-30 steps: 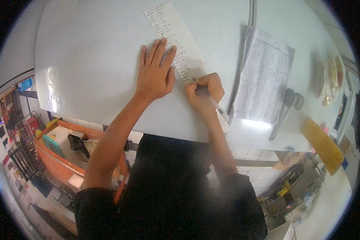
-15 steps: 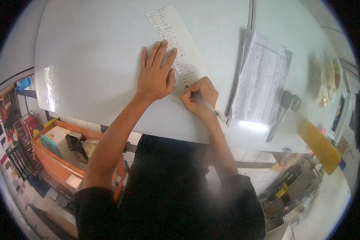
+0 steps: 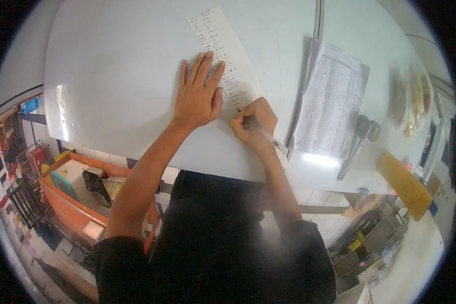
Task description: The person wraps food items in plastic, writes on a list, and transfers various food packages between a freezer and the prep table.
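A long narrow strip of white paper [image 3: 215, 40] with handwritten lines lies on the white table [image 3: 111, 76]. My left hand [image 3: 197, 93] rests flat on the strip's left edge, fingers spread. My right hand [image 3: 253, 124] grips a pen [image 3: 268, 138], its tip touching the lower part of the strip. Both forearms come up from my dark shirt at the bottom.
A stack of printed sheets [image 3: 332, 99] lies to the right, past a seam in the table. A dark spoon-like tool [image 3: 357, 139], a plate of food [image 3: 413, 101] and a yellow object [image 3: 403, 185] sit farther right. An orange crate [image 3: 73, 195] stands on the floor at left.
My right hand with the pen has shifted slightly along the strip; my left hand stays pressed on the paper.
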`<state>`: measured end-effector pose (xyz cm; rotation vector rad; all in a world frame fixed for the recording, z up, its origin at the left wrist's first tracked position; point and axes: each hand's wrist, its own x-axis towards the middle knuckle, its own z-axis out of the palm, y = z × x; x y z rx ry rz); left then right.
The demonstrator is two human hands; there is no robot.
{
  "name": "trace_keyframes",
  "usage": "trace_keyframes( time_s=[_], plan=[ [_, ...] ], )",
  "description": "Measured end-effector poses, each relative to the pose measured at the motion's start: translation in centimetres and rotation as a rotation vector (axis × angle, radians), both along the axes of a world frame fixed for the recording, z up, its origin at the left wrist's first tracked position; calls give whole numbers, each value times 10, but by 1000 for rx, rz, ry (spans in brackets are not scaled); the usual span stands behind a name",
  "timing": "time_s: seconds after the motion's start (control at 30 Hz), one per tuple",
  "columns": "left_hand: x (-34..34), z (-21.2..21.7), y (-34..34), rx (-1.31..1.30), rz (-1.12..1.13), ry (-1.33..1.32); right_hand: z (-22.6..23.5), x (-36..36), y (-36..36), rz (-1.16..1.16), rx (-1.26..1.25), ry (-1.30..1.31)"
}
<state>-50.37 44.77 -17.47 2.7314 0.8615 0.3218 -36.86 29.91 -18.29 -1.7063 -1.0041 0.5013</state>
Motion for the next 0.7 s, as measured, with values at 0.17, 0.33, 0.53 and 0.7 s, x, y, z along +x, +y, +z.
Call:
trace_keyframes(
  time_s=[0.17, 0.33, 0.53, 0.7],
  plan=[
    [2, -2, -1, -9, 2, -14, -5, 1, -2, 3, 35, 54],
    [1, -5, 1, 15, -10, -2, 0, 5, 4, 17, 103, -131],
    [-1, -8, 3, 53, -25, -14, 2, 2, 7, -43, 127, -127],
    [3, -8, -1, 61, -24, -16, 1, 4, -1, -27, 48, -6]
  ],
)
